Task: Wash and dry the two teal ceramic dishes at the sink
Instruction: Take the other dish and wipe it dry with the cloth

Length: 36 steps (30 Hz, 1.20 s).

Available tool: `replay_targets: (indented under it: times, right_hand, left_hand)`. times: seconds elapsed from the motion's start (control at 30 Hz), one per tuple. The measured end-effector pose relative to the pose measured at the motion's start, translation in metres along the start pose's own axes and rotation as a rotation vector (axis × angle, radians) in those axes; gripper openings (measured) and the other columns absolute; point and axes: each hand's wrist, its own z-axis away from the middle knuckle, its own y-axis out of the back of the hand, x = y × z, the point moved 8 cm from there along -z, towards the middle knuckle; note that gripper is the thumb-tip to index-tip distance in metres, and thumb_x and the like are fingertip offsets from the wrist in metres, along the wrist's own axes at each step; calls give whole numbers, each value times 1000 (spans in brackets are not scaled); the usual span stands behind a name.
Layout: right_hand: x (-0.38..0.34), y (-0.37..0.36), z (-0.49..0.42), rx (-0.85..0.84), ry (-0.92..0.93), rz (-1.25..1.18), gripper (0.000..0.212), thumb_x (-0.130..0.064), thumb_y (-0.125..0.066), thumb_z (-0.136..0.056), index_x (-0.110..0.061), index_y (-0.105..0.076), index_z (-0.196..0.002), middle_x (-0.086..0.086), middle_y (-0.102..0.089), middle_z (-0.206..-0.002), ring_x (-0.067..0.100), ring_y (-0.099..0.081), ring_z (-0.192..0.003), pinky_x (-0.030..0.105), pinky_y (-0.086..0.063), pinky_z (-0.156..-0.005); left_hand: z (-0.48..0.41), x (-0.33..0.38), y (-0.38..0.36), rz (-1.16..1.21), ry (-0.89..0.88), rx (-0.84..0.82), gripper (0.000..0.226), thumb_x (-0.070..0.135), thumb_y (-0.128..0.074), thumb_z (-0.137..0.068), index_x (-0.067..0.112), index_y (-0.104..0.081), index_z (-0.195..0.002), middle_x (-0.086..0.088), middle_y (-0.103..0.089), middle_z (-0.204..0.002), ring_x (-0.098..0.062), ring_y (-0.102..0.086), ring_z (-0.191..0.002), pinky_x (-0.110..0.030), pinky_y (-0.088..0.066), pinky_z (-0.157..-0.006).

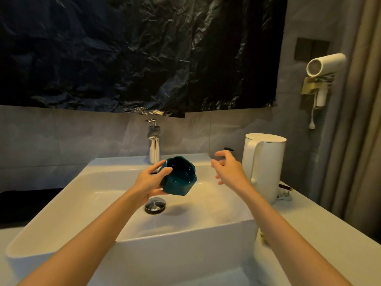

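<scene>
My left hand (149, 180) grips a teal ceramic dish (180, 177) by its left rim and holds it tilted above the white sink basin (82, 203), over the chrome drain plug (155, 205). The dish's dark hollow faces up and toward the wall. My right hand (228, 169) hovers to the right of the dish with loosely spread fingers, apart from it and holding nothing. The chrome faucet (154, 144) stands behind the dish; no water is seen running. Only one teal dish is in sight.
A white electric kettle (265, 166) stands on the counter right of the basin, close to my right hand. A white hair dryer (324, 65) hangs on the right wall. Black plastic sheeting (134, 52) covers the wall above. A dark mat (26, 203) lies left.
</scene>
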Motion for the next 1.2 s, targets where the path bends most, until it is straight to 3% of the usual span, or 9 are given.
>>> replay_targets:
  times: [0.07,0.2,0.37,0.5,0.57,0.67,0.83,1.0,1.2]
  right_hand:
    - [7,43,10,122,42,32,19,-33,-47,-97,-29,-49,-116,-2,-61,-108,16,-58,-94,40,-56,-82]
    - [57,101,41,233,-77,161,18,-28,-44,-99,-24,-55,-113,2,-59,-113,18,-53,-102,35,-48,-84]
    - [160,97,75,-91,-332,607,25,-36,-47,-92,-33,-54,-116,2,-56,-125,23,-51,-113,39,-43,-97]
    - [194,71,98,-280,-394,666,37,-52,-59,-83,-38,-56,-117,-3,-57,-123,21,-53,-111,35,-46,-93]
    - [195,69,98,-226,-337,712,25,-46,-59,-87,-32,-60,-107,-2,-62,-113,20,-57,-99,34,-50,-84]
    - [171,85,87,12,-246,632,15,-31,-53,-94,-21,-63,-100,4,-65,-99,22,-60,-88,32,-50,-74]
    - [51,100,66,310,125,421,22,-23,-59,-92,-18,-63,-113,-2,-58,-100,15,-56,-89,29,-50,-79]
    - [-56,46,54,165,440,273,21,-28,-68,-86,-25,-55,-102,-6,-58,-94,12,-59,-76,23,-55,-66]
    - [-91,-51,32,47,618,312,27,-24,-78,-76,-14,-70,-100,-1,-56,-100,14,-58,-90,30,-55,-79]
  left_hand:
    - [0,0,-2,-19,-6,-21,35,20,-63,-88,30,-55,-120,-13,-53,-130,-33,-54,-110,-39,-57,-64]
    - [-1,0,-6,-72,-38,-55,39,21,-61,-88,28,-54,-126,-14,-52,-131,-36,-52,-116,-41,-56,-68]
    - [2,-3,-12,-148,-62,-106,44,21,-62,-88,29,-53,-130,-14,-52,-131,-35,-54,-111,-44,-56,-70]
    - [5,-2,-15,-190,-86,-129,46,20,-63,-88,29,-52,-131,-13,-51,-131,-35,-54,-111,-44,-56,-71]
    - [7,-1,-16,-208,-99,-135,45,20,-63,-88,30,-52,-131,-12,-51,-132,-34,-54,-110,-40,-57,-67]
    - [8,2,-15,-209,-115,-137,46,20,-63,-87,31,-52,-130,-12,-51,-131,-31,-53,-108,-35,-57,-61]
    - [6,13,-6,-183,-191,-88,48,18,-66,-85,33,-52,-129,-10,-52,-131,-32,-53,-113,-36,-56,-67]
    - [7,24,3,-85,-242,-34,48,16,-65,-85,35,-53,-128,-10,-54,-130,-30,-54,-113,-35,-56,-69]
    - [10,31,8,-19,-236,-20,42,18,-64,-87,38,-55,-123,-8,-58,-119,-27,-59,-103,-33,-58,-65]
